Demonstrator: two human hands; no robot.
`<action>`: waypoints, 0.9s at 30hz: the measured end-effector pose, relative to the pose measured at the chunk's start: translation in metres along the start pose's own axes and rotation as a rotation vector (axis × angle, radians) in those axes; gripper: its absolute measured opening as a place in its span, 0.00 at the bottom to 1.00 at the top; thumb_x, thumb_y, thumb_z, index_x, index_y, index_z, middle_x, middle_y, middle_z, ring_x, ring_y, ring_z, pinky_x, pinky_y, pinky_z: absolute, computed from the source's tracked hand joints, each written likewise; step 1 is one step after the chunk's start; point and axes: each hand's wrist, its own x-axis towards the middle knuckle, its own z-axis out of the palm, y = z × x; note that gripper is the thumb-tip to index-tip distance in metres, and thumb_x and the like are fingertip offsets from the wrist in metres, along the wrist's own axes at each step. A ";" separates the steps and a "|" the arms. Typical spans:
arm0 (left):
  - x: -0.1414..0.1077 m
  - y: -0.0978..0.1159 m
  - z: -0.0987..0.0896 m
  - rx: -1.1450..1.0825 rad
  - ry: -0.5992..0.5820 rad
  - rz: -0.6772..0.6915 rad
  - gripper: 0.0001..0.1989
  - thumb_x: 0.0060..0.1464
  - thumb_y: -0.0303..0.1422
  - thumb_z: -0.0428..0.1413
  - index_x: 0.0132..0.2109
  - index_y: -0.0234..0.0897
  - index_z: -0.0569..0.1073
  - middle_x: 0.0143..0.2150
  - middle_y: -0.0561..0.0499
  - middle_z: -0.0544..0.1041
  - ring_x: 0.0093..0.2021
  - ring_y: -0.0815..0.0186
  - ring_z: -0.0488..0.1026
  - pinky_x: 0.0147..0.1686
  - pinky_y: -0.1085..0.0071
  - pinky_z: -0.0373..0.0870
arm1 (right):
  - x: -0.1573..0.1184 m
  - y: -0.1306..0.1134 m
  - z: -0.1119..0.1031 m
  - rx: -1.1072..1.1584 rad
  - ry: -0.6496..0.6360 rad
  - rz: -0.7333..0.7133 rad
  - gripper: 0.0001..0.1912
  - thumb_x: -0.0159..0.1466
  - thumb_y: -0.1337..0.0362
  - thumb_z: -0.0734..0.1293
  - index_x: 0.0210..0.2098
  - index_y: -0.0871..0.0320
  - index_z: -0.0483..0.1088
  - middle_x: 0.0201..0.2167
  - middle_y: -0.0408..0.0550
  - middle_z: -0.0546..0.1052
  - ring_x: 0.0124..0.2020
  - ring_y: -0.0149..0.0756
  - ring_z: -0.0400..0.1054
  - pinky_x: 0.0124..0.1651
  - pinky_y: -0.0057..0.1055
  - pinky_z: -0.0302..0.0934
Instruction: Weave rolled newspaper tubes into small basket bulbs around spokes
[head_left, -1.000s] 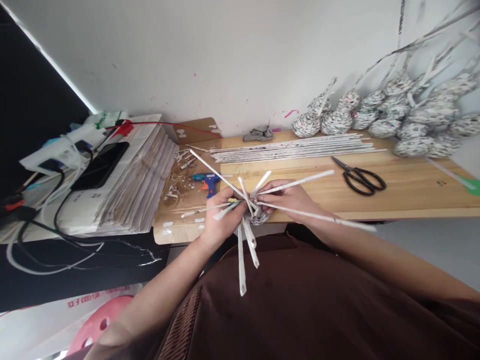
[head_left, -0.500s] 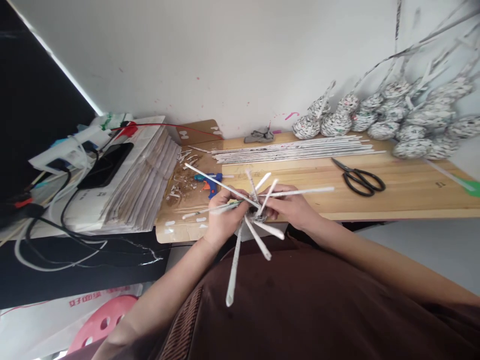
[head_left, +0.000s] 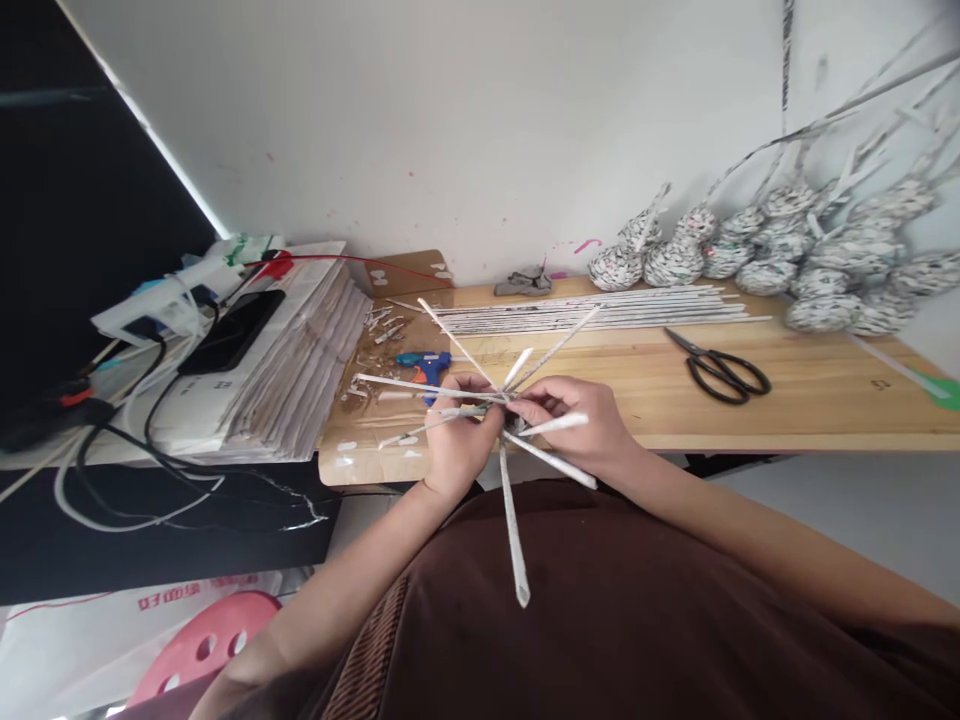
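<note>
Between my two hands, just over the table's front edge, is a small woven piece of rolled newspaper [head_left: 513,424] with several paper tubes [head_left: 514,530] sticking out all around like spokes. My left hand [head_left: 463,435] is closed on its left side, thumb pressed near the centre. On the right side, my right hand [head_left: 574,415] pinches at the middle, thumb and fingers close to the crossing of the tubes. Both hands partly hide the woven centre. Past my left hand, a blue glue gun [head_left: 429,368] lies on brown cardboard [head_left: 367,425].
Black-handled scissors [head_left: 718,366] lie to the right. A row of long paper tubes [head_left: 600,312] stretches along the back, near a grey crumpled cloth [head_left: 523,281]. Woven gourd shapes [head_left: 675,260] stand at the back right. Stacked paper [head_left: 300,370] bears a phone [head_left: 234,330] and cables [head_left: 150,430].
The woven piece has been turned between my hands, so its tubes point in different directions. Both hands stay closed on it, and the view has shifted slightly.
</note>
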 end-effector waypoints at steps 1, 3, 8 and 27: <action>0.000 0.000 0.000 -0.004 -0.004 0.004 0.12 0.49 0.26 0.62 0.41 0.38 0.71 0.35 0.52 0.78 0.34 0.67 0.77 0.33 0.73 0.73 | 0.000 0.000 0.000 0.003 -0.008 -0.015 0.10 0.61 0.55 0.72 0.34 0.56 0.77 0.30 0.47 0.80 0.28 0.35 0.73 0.34 0.31 0.67; 0.000 0.001 -0.002 0.007 -0.007 0.018 0.11 0.48 0.25 0.61 0.41 0.37 0.72 0.34 0.52 0.79 0.33 0.67 0.77 0.34 0.73 0.73 | -0.001 -0.001 0.001 -0.027 -0.030 -0.055 0.09 0.60 0.58 0.73 0.36 0.56 0.75 0.34 0.48 0.79 0.32 0.36 0.74 0.37 0.31 0.68; -0.001 0.008 -0.001 0.055 -0.042 0.059 0.09 0.47 0.24 0.60 0.38 0.38 0.73 0.32 0.53 0.79 0.31 0.68 0.77 0.32 0.74 0.72 | 0.001 -0.007 0.002 -0.271 -0.045 -0.116 0.05 0.57 0.67 0.69 0.33 0.55 0.69 0.34 0.47 0.76 0.32 0.35 0.71 0.37 0.31 0.64; 0.001 0.000 -0.004 0.145 -0.033 -0.035 0.05 0.50 0.32 0.62 0.34 0.38 0.81 0.32 0.50 0.83 0.32 0.63 0.80 0.35 0.71 0.74 | 0.005 0.004 0.016 0.031 0.161 0.063 0.06 0.57 0.62 0.70 0.31 0.57 0.78 0.29 0.47 0.82 0.30 0.38 0.77 0.34 0.29 0.68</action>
